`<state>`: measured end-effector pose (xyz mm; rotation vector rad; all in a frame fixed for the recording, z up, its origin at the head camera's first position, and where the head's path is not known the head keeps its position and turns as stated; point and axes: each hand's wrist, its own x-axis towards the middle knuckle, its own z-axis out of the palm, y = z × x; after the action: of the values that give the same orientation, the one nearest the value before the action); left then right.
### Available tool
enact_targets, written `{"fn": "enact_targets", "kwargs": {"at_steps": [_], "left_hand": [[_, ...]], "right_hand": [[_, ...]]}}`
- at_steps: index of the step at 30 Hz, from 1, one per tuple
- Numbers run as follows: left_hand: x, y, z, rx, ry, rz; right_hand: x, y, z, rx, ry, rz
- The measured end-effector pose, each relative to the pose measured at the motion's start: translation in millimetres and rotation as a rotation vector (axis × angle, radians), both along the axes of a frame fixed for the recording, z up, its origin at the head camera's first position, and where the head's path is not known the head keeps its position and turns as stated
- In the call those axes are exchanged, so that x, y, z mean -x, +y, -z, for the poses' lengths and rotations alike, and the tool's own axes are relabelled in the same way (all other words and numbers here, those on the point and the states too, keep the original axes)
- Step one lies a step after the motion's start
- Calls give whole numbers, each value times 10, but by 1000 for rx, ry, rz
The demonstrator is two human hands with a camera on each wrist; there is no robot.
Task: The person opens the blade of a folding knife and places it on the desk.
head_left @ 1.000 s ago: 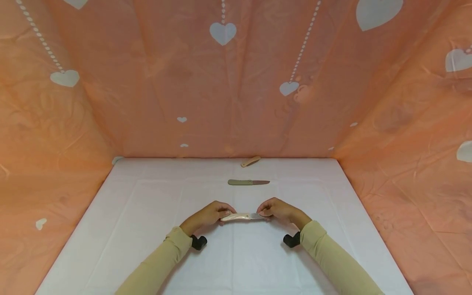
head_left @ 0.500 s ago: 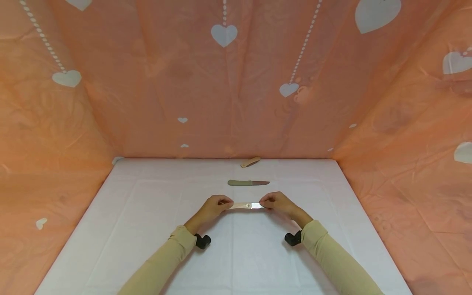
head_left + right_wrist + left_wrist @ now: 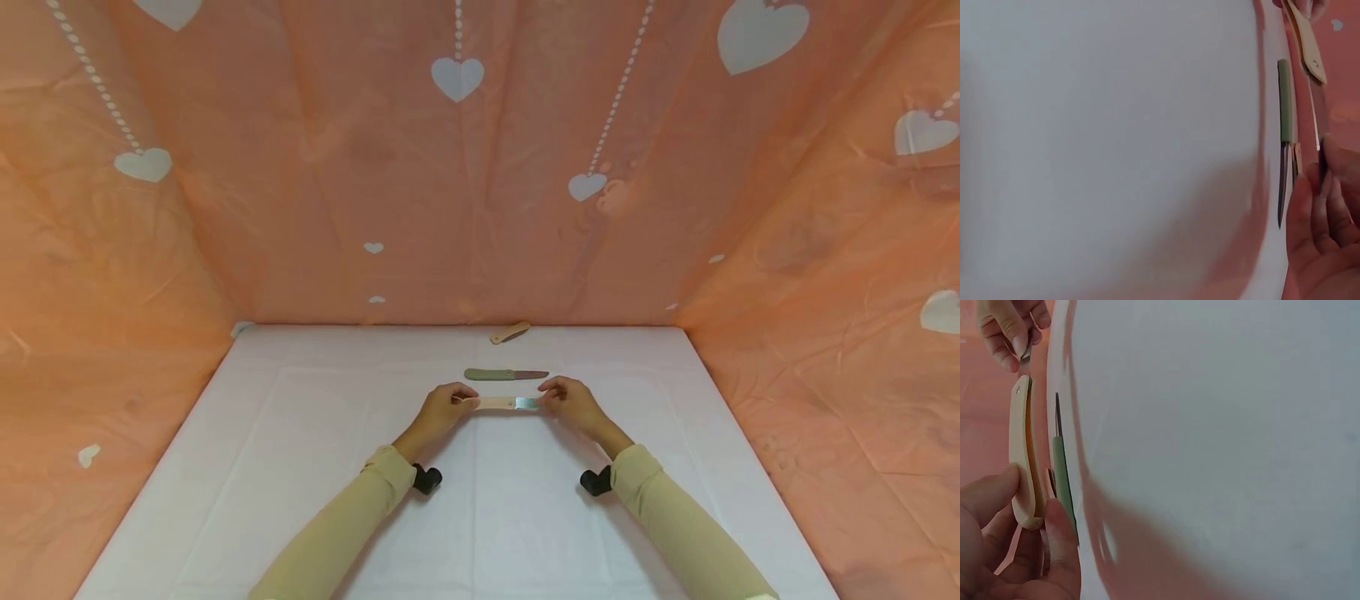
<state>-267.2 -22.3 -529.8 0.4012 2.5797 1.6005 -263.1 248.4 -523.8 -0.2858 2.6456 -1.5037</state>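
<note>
- left hand (image 3: 442, 407): fingers pinch the handle end of the cream-handled knife (image 3: 495, 403), above the tabletop (image 3: 502, 508)
- right hand (image 3: 573, 403): fingers pinch its blade (image 3: 527, 403) towards the tip
- likely light, stiff, smooth; handle the safer hold, blade probably slippery
- beyond: green-handled knife (image 3: 491, 374), unfolded
- farthest: tan knife (image 3: 512, 332), seemingly folded, too small to be sure
</note>
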Motion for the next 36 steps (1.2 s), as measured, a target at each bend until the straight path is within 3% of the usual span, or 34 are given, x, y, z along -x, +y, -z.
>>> {"fn": "enact_targets", "kwargs": {"at_steps": [7,18,36], "left_hand": [[102,75,27,-4,51,24],[217,183,71,30,132,-35],[287,216,96,97,109,-84]], "right_hand": [[90,32,1,-7,35,45],[250,18,71,-88,77,101],[330,-20,128,-200,78,117]]}}
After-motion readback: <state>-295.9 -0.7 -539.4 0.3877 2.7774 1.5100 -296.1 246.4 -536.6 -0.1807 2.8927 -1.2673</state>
